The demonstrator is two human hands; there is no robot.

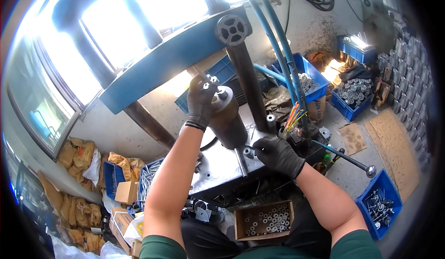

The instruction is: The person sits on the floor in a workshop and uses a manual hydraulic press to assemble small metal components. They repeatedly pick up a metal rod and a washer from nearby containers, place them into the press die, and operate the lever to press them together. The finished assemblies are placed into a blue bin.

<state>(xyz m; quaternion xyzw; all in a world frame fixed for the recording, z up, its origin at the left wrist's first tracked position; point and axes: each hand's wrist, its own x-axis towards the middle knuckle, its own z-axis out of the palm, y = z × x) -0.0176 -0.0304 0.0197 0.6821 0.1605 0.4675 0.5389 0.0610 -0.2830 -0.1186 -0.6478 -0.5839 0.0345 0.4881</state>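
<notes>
Left hand [200,104]: the grip appears curled around small metal parts [213,79], presumably to steady them. The parts sit within its fingers, beside the top of the dark cylinder [228,122]. The cylinder stands on the desk [209,170], probably for firm support. Right hand [281,157]: whether its grip holds anything cannot be told; a metal ring [249,153] lies just beside the fingertips, likely for easy reach.
</notes>
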